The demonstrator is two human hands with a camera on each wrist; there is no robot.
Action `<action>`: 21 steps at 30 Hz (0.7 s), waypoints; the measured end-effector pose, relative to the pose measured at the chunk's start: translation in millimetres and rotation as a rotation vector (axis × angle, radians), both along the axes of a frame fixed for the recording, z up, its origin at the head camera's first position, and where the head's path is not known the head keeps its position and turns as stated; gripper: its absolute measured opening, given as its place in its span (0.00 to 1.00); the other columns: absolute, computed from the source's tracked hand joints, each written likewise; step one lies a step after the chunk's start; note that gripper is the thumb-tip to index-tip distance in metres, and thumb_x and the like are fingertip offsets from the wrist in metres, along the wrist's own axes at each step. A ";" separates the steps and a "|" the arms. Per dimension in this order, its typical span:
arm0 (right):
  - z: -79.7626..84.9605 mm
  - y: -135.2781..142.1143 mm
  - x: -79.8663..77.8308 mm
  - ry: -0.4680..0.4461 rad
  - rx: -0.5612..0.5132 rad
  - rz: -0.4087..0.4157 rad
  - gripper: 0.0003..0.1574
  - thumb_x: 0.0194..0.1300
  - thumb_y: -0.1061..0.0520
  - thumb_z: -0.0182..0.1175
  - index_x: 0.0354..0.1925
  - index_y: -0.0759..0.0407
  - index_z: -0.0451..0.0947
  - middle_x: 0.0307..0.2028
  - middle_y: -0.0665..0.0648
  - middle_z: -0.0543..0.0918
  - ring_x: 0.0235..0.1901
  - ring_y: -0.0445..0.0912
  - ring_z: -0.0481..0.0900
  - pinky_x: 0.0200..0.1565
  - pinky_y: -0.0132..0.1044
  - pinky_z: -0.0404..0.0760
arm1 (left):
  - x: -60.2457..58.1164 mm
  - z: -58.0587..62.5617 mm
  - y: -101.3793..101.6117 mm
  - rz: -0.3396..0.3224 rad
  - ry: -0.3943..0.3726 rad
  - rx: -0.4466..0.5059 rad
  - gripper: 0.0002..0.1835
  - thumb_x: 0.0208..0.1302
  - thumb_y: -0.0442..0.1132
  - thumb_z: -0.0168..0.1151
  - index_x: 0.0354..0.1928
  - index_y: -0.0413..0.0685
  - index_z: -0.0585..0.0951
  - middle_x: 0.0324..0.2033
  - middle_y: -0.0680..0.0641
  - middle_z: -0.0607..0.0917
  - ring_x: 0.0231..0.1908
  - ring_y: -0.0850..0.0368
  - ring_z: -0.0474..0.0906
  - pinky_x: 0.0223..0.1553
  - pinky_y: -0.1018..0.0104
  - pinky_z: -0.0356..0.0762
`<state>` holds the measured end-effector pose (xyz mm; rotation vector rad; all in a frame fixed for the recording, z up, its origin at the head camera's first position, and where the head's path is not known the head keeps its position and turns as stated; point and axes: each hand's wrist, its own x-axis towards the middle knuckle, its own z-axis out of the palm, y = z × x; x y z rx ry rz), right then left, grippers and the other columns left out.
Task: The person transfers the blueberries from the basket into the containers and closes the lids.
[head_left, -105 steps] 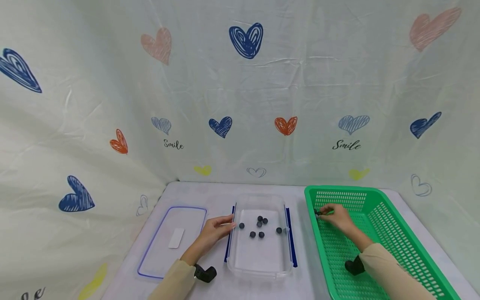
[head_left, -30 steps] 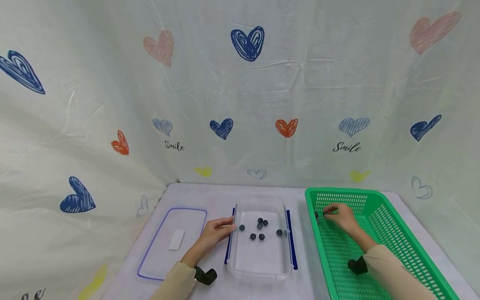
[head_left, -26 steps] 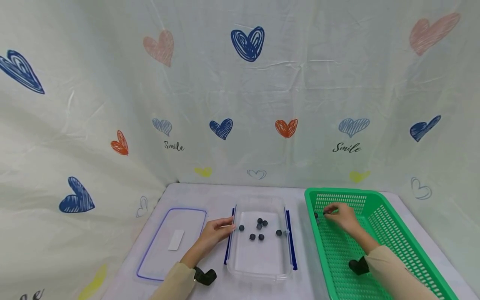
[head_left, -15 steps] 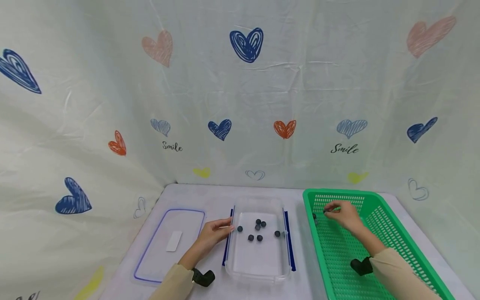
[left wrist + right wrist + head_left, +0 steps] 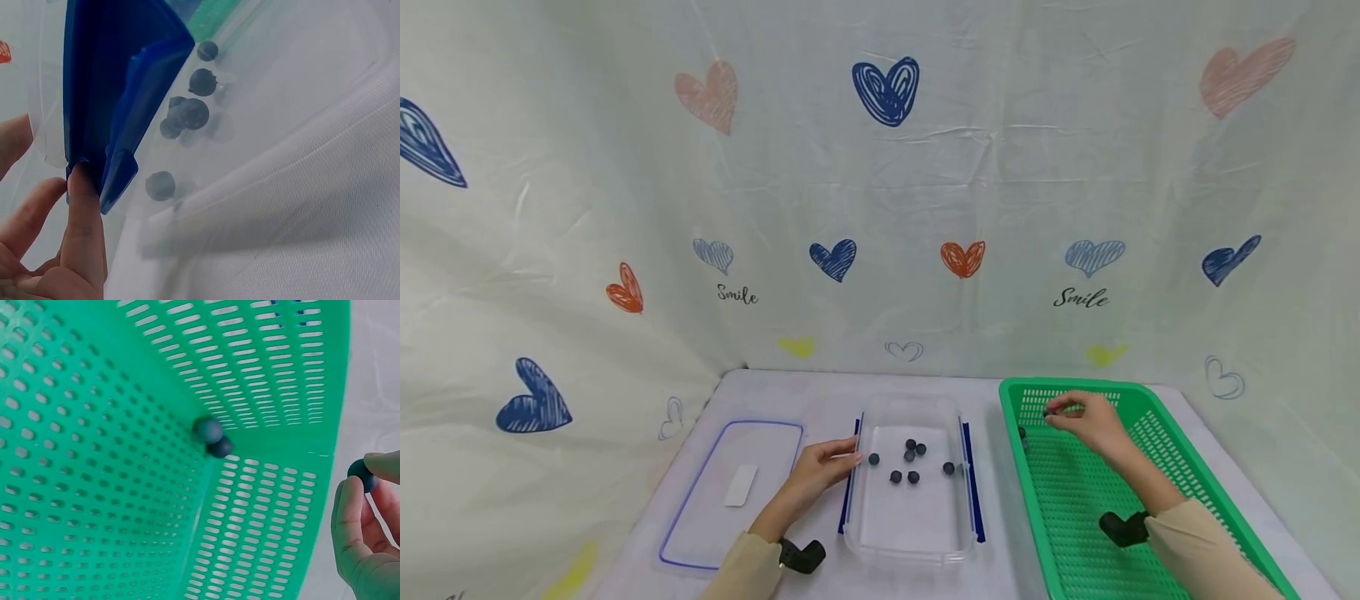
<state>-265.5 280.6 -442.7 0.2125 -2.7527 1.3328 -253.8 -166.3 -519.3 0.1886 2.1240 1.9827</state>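
Observation:
My right hand (image 5: pixel 1086 419) is raised over the far left of the green basket (image 5: pixel 1037 517). Its thumb and fingers pinch a dark blueberry (image 5: pixel 361 475). Two more blueberries (image 5: pixel 208 430) lie together in a corner of the basket. To the left, my left hand (image 5: pixel 820 473) reaches to the side of a clear plastic container (image 5: pixel 910 546), fingers fairly straight. In the left wrist view its fingertips (image 5: pixel 80 178) touch the blue latch flap (image 5: pixel 119 94). Several blueberries (image 5: pixel 910 454) are spread over the container's floor.
A clear lid (image 5: pixel 700 529) with a blue rim lies flat left of the container, with a white rectangle (image 5: pixel 741 485) on it. Another blue flap (image 5: pixel 973 492) hangs at the container's right side. A curtain (image 5: pixel 880 192) printed with hearts stands behind the table.
My right hand was down at the berries by the basket's left wall and has risen with one blueberry. My left hand keeps its place at the container. The head view has shifted slightly.

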 end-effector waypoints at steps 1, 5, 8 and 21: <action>2.0 -0.9 0.5 -0.001 -0.003 0.004 0.15 0.66 0.62 0.66 0.48 0.70 0.81 0.45 0.67 0.82 0.44 0.60 0.83 0.42 0.53 0.84 | 0.2 0.1 -0.2 0.001 0.000 0.000 0.33 0.65 0.44 0.69 0.66 0.32 0.72 0.63 0.31 0.73 0.55 0.50 0.79 0.56 0.62 0.78; 9.8 -3.1 2.3 -0.021 -0.028 0.011 0.16 0.66 0.62 0.66 0.49 0.70 0.80 0.48 0.67 0.81 0.44 0.56 0.83 0.41 0.48 0.85 | 1.0 0.0 -0.3 -0.001 0.000 0.002 0.33 0.66 0.44 0.69 0.66 0.32 0.72 0.63 0.31 0.73 0.56 0.50 0.79 0.56 0.63 0.78; 14.8 -4.6 3.6 -0.028 -0.045 0.017 0.16 0.67 0.61 0.66 0.50 0.70 0.80 0.49 0.67 0.81 0.43 0.52 0.83 0.43 0.49 0.84 | 2.0 0.4 0.3 0.000 0.004 0.009 0.33 0.66 0.43 0.68 0.66 0.31 0.72 0.63 0.30 0.73 0.56 0.51 0.78 0.56 0.63 0.78; 32.3 -17.5 5.1 -0.057 -0.104 0.042 0.21 0.67 0.56 0.67 0.52 0.68 0.80 0.51 0.66 0.83 0.45 0.47 0.83 0.51 0.57 0.80 | 4.0 2.3 0.8 0.002 0.008 0.024 0.31 0.67 0.40 0.67 0.67 0.30 0.70 0.63 0.29 0.72 0.56 0.52 0.78 0.56 0.63 0.79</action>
